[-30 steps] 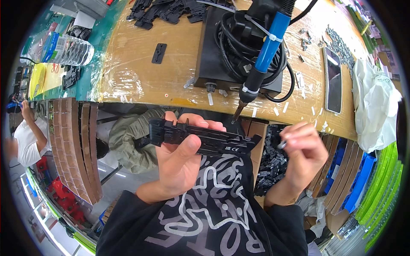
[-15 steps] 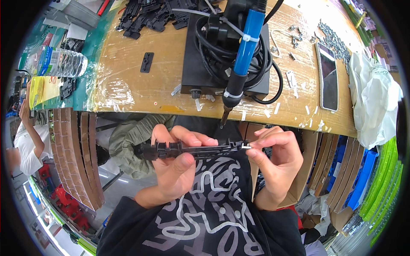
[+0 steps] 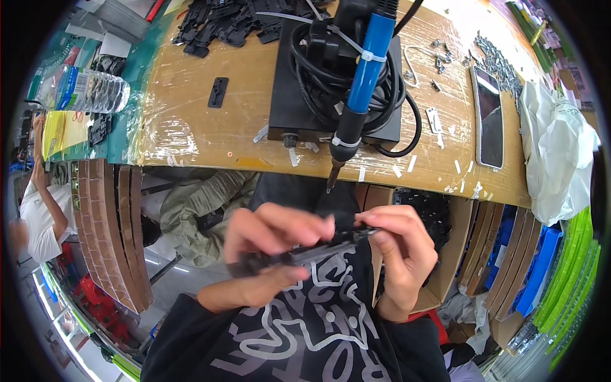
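Observation:
In front of my chest I hold a long, narrow black plastic part (image 3: 328, 250), tilted with its right end higher. My left hand (image 3: 259, 237), smeared by motion, grips its left half between thumb and fingers. The thumb and fingertips of my right hand (image 3: 407, 251) are pinched at its right end; a small pale bit shows there, too small to name. Just above the part, a blue and black screwdriver-like tool (image 3: 369, 60) points its metal tip down past the table edge, touched by neither hand.
A black box (image 3: 280, 114) with coiled cable stands on the wooden table (image 3: 184, 137). Black plastic parts (image 3: 223, 28) are heaped behind it. Rightward lie a phone (image 3: 489, 118), screws (image 3: 499, 60) and a white bag (image 3: 557, 146). A cardboard box (image 3: 439, 280) of black pieces stands below.
The black part has tilted, its left end dropping and its right end rising slightly. My left hand has shifted its fingers around it, and my right hand has moved a little left and down.

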Available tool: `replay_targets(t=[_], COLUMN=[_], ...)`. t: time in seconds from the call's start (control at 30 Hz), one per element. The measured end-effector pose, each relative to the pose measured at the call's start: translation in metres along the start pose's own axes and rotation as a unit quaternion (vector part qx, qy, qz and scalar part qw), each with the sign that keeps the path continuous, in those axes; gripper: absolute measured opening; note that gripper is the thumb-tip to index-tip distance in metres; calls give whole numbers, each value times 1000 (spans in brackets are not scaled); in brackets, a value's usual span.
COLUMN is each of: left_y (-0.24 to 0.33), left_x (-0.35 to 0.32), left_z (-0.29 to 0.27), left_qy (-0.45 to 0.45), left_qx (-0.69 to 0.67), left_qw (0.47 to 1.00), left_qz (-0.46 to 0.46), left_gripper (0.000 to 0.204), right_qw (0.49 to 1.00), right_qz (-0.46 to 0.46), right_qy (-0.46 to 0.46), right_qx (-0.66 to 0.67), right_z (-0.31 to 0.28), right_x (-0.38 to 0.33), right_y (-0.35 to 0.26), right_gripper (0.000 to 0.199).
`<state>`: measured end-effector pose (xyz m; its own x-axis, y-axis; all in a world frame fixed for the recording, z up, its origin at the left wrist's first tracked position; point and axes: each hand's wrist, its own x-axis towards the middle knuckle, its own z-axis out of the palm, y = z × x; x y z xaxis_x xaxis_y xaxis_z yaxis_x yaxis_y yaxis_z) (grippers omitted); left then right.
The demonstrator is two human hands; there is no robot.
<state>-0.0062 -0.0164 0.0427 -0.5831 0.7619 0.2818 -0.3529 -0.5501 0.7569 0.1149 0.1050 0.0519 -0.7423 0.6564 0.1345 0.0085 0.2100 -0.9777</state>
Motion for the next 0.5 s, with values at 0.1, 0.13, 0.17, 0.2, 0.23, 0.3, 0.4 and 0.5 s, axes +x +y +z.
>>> replay_targets(t=[0.1,0.13,0.17,0.2,0.23,0.3,0.4,0.5], left_y=[-3,-1,2,10,16,5,11,3], left_x=[-3,-8,-12,-11,-8,-14,-7,-11], left_z=[1,2,3,1,-1,-3,12,4], left_qy=[-40,-16,9,2,-4,-21,-4,16], left_qx=[81,31,-20,-24,-28,-182,-189,-284], left_qw=[995,991,978,941,888,838,811,755], left_qz=[-45,-127,-209,-337,-459,-515,-554,-590], left_gripper=[41,37,33,27,24,35,39,39], right_qw=[995,994,993,995,995,992,987,986], right_qz=[-1,-6,-11,-46,-80,-94,-127,-118], right_qy=[94,100,105,70,34,-12,-80,-106], right_qx=[34,47,60,52,43,85,50,42], right_z=[-4,-7,-10,-14,-17,-12,-7,-9], right_x=[-3,-4,-5,-8,-11,-11,-7,-8], right_y=[2,2,2,4,8,10,20,24], right_gripper=[8,7,7,6,7,12,17,17])
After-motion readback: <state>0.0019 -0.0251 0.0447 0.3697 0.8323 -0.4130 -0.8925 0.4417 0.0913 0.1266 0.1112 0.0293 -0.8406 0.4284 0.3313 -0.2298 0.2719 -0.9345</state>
